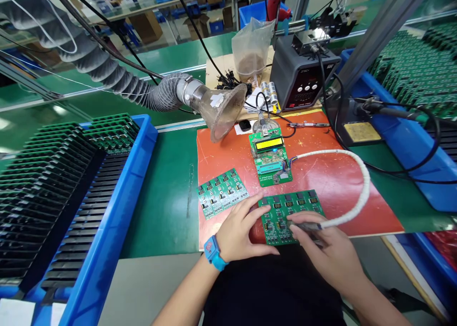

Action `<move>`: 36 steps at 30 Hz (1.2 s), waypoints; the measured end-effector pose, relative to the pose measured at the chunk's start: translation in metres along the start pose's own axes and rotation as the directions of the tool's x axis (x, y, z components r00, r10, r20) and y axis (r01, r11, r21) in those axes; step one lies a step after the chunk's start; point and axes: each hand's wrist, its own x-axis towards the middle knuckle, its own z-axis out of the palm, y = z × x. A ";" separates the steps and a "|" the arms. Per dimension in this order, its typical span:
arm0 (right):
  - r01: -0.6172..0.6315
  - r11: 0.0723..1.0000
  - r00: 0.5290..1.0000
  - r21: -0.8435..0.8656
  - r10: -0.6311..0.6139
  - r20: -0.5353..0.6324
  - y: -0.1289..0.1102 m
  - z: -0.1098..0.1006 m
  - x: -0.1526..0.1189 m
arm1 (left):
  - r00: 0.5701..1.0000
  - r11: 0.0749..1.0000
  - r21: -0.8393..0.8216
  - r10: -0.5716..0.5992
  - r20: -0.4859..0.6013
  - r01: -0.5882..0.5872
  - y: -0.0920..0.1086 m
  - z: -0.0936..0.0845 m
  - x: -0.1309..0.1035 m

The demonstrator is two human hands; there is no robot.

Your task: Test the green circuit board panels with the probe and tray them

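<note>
On the orange mat (pixel 228 150) lies a green circuit board (pixel 289 204) with small digit displays. My left hand (pixel 243 231) rests at its left edge, fingers spread, the thumb along the near edge. Pinched in my right hand (pixel 326 250) is a dark probe (pixel 309 226), held over the middle of the board; its tip is hidden by my fingers. A white sleeved cable (pixel 366 183) loops from the probe to a programmer board (pixel 270 157) with a lit yellow screen. Another circuit board (pixel 223 192) lies to the left.
Blue bins with racked boards stand at left (pixel 137 164) and right (pixel 389 126). A fume funnel (pixel 226 109) on a grey hose hangs behind the mat. Farther back are a soldering station (pixel 303 74), a plastic bag (pixel 252 50), a tweezers-like tool (pixel 309 124) and loose cables.
</note>
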 end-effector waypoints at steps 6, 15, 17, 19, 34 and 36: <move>-0.017 1.000 1.000 0.020 0.017 0.006 0.001 0.000 -0.001 | 1.000 1.000 0.004 0.004 -0.012 -0.004 0.000 0.001 -0.001; -0.012 1.000 1.000 0.005 0.012 0.004 0.000 -0.001 0.000 | 0.999 0.999 -0.034 -0.021 -0.025 0.020 -0.001 0.002 -0.001; -0.013 1.000 1.000 0.005 0.013 0.001 0.000 -0.001 0.000 | 0.999 0.999 -0.048 -0.028 -0.036 0.027 -0.001 0.002 -0.001; -0.009 1.000 1.000 0.004 0.009 -0.003 0.000 -0.001 0.000 | 0.999 0.999 -0.047 -0.030 -0.029 0.029 -0.001 0.003 0.000; 0.001 1.000 1.000 0.008 -0.001 -0.013 -0.002 0.000 0.002 | 0.998 0.999 0.008 -0.039 0.040 0.039 -0.001 0.001 0.001; 0.007 1.000 1.000 0.006 -0.007 -0.015 -0.002 0.000 0.002 | 0.998 0.999 0.009 -0.038 0.041 0.038 -0.001 0.001 0.001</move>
